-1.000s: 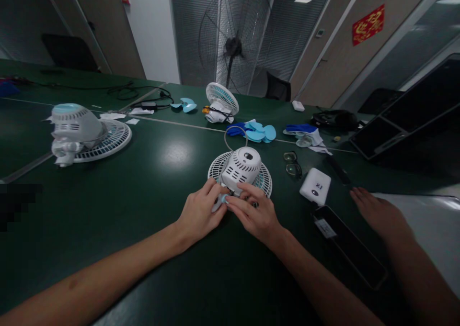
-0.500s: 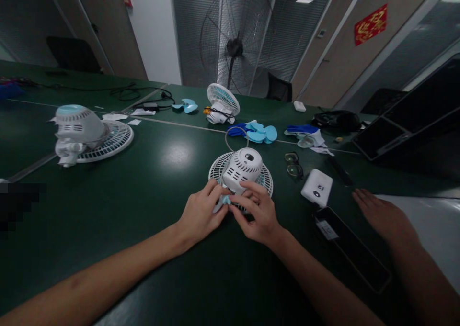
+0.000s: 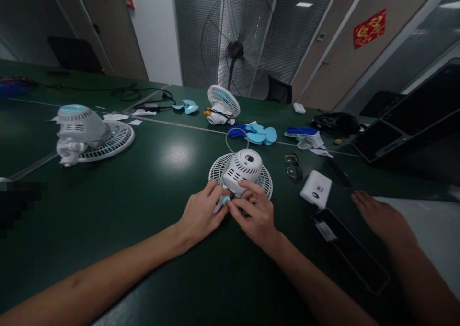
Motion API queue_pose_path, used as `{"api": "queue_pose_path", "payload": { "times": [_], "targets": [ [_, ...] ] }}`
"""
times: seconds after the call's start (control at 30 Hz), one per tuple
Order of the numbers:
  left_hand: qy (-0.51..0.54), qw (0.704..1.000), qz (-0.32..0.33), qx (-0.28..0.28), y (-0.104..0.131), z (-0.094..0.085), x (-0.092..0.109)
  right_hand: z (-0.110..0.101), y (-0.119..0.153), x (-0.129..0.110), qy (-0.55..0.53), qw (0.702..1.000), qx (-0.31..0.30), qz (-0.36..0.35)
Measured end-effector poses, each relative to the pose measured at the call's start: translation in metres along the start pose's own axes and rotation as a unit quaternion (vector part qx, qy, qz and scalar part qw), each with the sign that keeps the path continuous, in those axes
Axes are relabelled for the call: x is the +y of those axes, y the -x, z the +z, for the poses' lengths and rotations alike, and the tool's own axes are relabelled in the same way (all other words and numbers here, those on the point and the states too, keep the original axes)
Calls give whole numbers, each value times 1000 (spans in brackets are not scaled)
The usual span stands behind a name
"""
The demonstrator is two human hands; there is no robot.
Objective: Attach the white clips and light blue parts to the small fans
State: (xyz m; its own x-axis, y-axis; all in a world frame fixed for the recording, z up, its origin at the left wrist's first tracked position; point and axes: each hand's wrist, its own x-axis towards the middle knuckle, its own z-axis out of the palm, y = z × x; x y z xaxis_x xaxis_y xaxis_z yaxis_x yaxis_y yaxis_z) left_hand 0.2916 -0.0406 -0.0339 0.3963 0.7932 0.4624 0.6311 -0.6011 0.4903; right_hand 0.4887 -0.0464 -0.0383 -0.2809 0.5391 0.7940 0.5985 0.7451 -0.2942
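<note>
In the head view a small white fan lies grille-down on the table, its motor housing up. My left hand is closed round the white part at the fan's near side. A small light blue knob shows between my hands. My right hand has thumb and forefinger pinched at the knob's right edge, while another finger rests against the housing. Their fingertips partly hide the knob and the part it sits on. A thin wire loop stands up behind the housing.
Another white fan lies to the left, and a third stands at the back. Light blue fan blades, glasses, a white box and a black phone-like slab are around. A co-worker's hand rests at right.
My right hand's fingers have drawn in slightly and lower around the light blue knob. The left hand and the fan hold their place; the view has tilted a little.
</note>
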Motion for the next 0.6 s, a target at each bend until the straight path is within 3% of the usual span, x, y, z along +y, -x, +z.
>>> {"api": "queue_pose_path", "payload": {
  "times": [0.27, 0.47, 0.6],
  "targets": [
    [6, 1000, 7, 16, 1, 3, -3, -10, 5, 13, 28, 995, -38, -83],
    [12, 1000, 2, 8, 0, 2, -1, -2, 0, 2, 21, 999, 19, -31],
    [10, 1000, -4, 3, 0, 1, 0, -2, -3, -4, 18, 999, 24, -12]
  ]
}}
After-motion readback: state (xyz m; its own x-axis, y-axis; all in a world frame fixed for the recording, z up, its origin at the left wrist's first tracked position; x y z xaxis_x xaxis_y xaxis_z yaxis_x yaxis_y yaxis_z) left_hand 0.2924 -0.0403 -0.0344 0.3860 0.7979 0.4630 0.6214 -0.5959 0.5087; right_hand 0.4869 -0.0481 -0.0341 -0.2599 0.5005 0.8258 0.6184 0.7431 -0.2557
